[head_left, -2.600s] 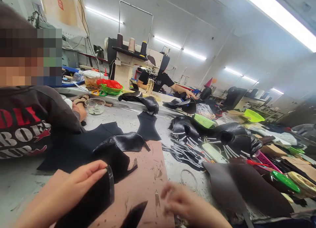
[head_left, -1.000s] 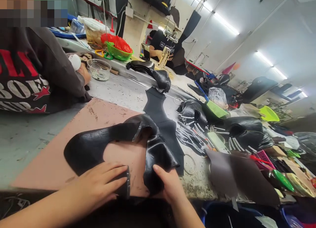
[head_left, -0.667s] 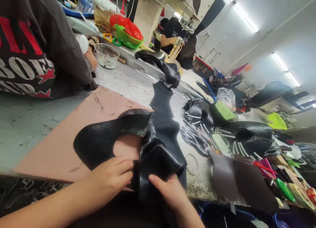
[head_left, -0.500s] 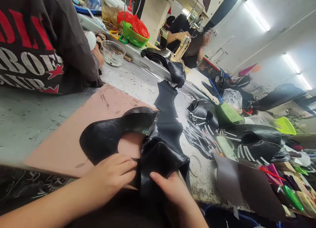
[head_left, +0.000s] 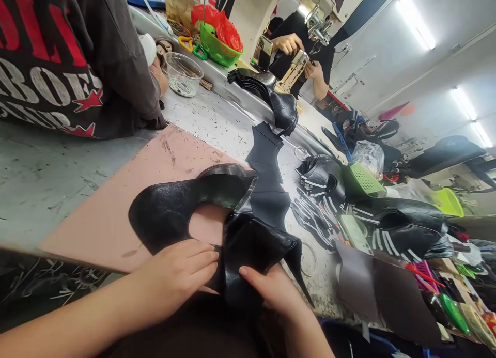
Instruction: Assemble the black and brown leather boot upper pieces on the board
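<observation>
Our left fingers (head_left: 208,258) hold the curved piece (head_left: 158,213), our right fingers (head_left: 247,275) the shiny piece (head_left: 251,244); we should pinch both edges gently.

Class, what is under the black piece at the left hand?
The pink board shows beside the black piece and through its opening; piece and left hand hide the rest.

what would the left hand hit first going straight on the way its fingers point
Probably the black piece held by the right hand; whether the left hand touches it is unclear.
</observation>
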Tool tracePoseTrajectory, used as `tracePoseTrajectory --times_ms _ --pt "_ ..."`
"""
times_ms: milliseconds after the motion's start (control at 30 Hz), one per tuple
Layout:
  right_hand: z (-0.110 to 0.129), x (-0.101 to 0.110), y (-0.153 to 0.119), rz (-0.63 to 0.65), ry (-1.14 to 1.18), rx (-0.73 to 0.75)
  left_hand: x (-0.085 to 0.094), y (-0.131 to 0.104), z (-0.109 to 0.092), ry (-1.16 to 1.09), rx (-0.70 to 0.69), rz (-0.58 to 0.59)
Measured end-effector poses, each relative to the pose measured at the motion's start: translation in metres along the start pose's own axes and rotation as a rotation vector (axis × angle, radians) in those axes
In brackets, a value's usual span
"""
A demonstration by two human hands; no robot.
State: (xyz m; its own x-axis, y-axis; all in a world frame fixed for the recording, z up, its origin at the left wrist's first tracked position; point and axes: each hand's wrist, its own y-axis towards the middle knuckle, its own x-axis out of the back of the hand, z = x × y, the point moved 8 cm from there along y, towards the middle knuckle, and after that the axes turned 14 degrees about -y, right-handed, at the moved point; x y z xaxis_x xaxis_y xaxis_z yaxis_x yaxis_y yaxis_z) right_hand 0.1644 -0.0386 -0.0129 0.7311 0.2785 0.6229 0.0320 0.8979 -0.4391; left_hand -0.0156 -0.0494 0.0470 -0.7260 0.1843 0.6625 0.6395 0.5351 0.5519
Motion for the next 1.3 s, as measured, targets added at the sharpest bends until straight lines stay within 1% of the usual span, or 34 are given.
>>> tracePoseTrajectory --times_ms 100,233,333,433,567,633,767,867,933,1033,1100,1233,1300 --pt "0.002 0.000 0.000 0.004 -0.014 0.003 -0.005 -0.002 0.004 0.020 0.047 0.038" --pt "0.009 -0.001 -0.001 0.031 -0.023 0.026 -0.013 -0.002 0.007 0.069 0.099 0.128" --pt "0.015 0.003 -0.001 0.011 -0.046 0.040 -0.015 0.000 0.005 0.126 0.095 0.134" --pt "0.018 0.009 0.001 -0.009 -0.007 -0.009 -0.015 0.002 0.004 0.160 0.093 0.127" --pt "0.020 0.010 0.001 0.018 0.026 -0.091 -0.014 0.004 0.006 0.148 0.106 0.140" --pt "0.022 0.010 0.000 0.002 -0.004 -0.075 -0.014 0.004 0.007 0.157 0.103 0.152" --pt "0.027 0.012 -0.002 -0.084 -0.079 0.017 -0.016 0.003 0.007 0.202 0.079 0.154" --pt "0.032 0.011 -0.003 -0.094 -0.076 0.074 -0.016 0.001 0.006 0.213 0.077 0.153" --pt "0.034 0.010 -0.003 -0.093 -0.084 0.095 -0.018 0.001 0.006 0.195 0.082 0.188" --pt "0.035 0.011 -0.003 -0.120 -0.149 0.098 -0.025 -0.002 0.005 0.146 0.091 0.282" --pt "0.034 0.012 -0.004 -0.128 -0.183 0.092 -0.028 -0.004 0.004 0.130 0.068 0.304" --pt "0.036 0.013 -0.005 -0.143 -0.203 0.124 -0.031 -0.009 -0.002 0.108 -0.062 0.270" --pt "0.037 0.012 -0.004 -0.143 -0.193 0.138 -0.036 -0.013 -0.003 0.052 -0.107 0.298"
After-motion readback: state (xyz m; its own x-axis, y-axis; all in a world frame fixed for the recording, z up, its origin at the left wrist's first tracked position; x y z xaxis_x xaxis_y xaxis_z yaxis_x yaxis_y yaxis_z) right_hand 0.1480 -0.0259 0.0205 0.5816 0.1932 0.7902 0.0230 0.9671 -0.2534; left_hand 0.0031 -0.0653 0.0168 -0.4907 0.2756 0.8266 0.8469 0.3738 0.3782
